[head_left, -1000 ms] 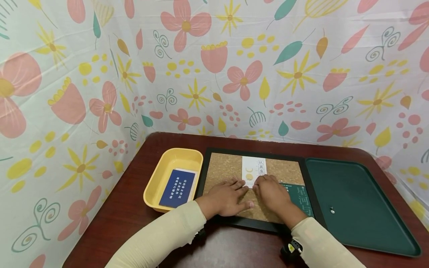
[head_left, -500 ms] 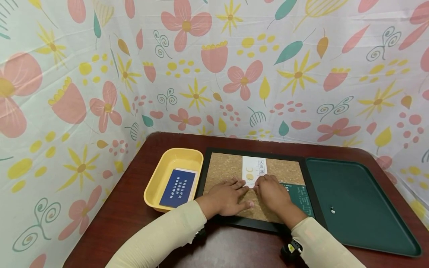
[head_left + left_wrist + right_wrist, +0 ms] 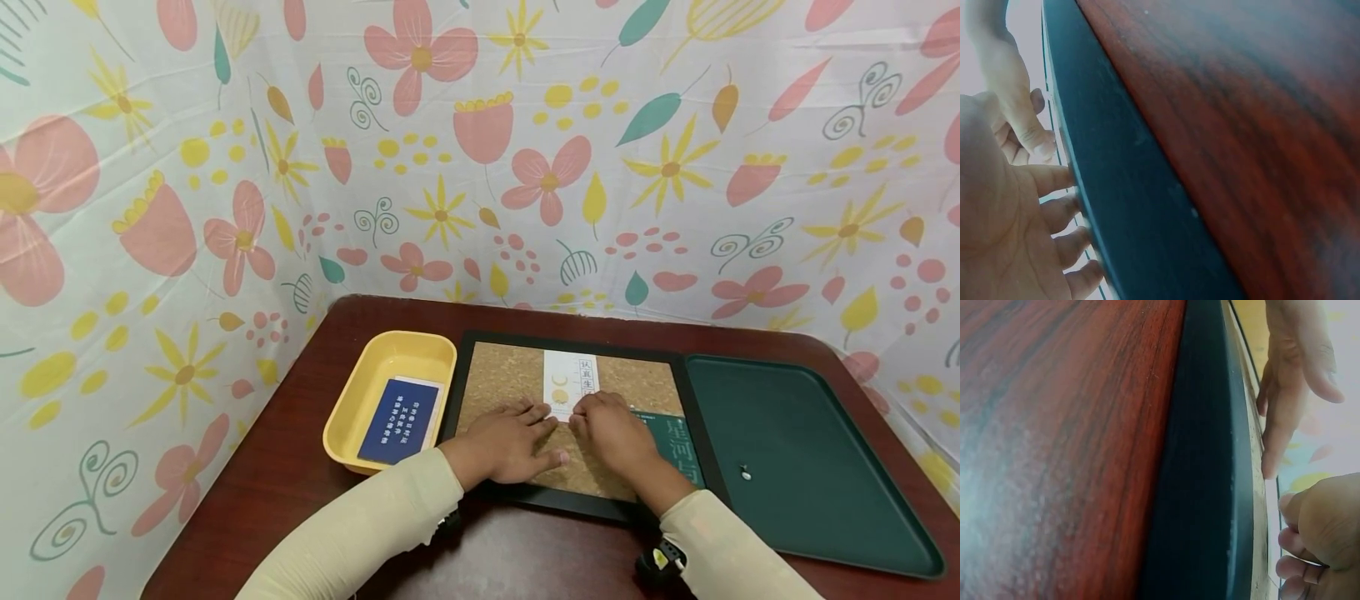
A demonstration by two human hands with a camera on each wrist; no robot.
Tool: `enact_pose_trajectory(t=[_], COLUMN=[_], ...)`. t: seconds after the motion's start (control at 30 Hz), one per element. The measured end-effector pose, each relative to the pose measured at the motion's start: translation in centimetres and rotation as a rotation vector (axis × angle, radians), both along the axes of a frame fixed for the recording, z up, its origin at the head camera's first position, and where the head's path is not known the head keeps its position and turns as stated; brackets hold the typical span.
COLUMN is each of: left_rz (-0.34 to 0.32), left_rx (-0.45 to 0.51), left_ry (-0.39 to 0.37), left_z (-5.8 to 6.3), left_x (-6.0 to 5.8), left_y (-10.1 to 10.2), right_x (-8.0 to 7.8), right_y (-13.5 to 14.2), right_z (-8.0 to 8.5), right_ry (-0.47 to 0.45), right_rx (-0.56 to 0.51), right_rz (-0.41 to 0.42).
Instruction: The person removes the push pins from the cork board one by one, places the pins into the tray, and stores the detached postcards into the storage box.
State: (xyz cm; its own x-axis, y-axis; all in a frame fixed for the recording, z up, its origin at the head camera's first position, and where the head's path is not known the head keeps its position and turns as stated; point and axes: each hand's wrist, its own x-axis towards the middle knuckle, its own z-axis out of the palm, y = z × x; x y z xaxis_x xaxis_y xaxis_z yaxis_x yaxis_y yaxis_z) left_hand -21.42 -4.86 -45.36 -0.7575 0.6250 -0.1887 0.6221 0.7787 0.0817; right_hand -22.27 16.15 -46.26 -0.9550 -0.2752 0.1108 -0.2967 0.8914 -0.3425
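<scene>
A white card (image 3: 558, 362) with yellow crescents and printed characters lies on a cork board (image 3: 502, 375) in a black frame. My left hand (image 3: 506, 442) rests on the board with fingers extended, its fingertips at the card's near left corner. My right hand (image 3: 615, 437) is at the near right corner, its fingers curled in the right wrist view. Whatever lies under its fingertips is hidden. Partly behind the right hand, a dark green card (image 3: 678, 446) lies on the board's right side.
A yellow bin (image 3: 345, 417) left of the board holds a blue card (image 3: 397, 421) with white characters. Right of it lies a dark green tray (image 3: 810, 450) with a tiny white-and-metal piece (image 3: 746, 475). A flower-patterned curtain (image 3: 480, 208) hangs behind the brown table (image 3: 525, 550).
My right hand and wrist have shifted very slightly to the right at the card's corner. The left hand stays in place.
</scene>
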Motion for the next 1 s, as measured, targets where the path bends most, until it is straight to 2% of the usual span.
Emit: enact_pose_trajectory(t=[0.77, 1.0], left_rz=[0.003, 0.010], left_rx=[0.012, 0.015], left_ry=[-0.013, -0.013], left_z=[0.2, 0.2], left_x=[0.1, 0.2], left_y=[0.0, 0.0], right_x=[1.0, 1.3], right_y=[3.2, 4.4], right_z=[0.8, 0.9], right_ry=[0.107, 0.102], right_rx=[-0.036, 0.008], right_rz=[0.009, -0.003])
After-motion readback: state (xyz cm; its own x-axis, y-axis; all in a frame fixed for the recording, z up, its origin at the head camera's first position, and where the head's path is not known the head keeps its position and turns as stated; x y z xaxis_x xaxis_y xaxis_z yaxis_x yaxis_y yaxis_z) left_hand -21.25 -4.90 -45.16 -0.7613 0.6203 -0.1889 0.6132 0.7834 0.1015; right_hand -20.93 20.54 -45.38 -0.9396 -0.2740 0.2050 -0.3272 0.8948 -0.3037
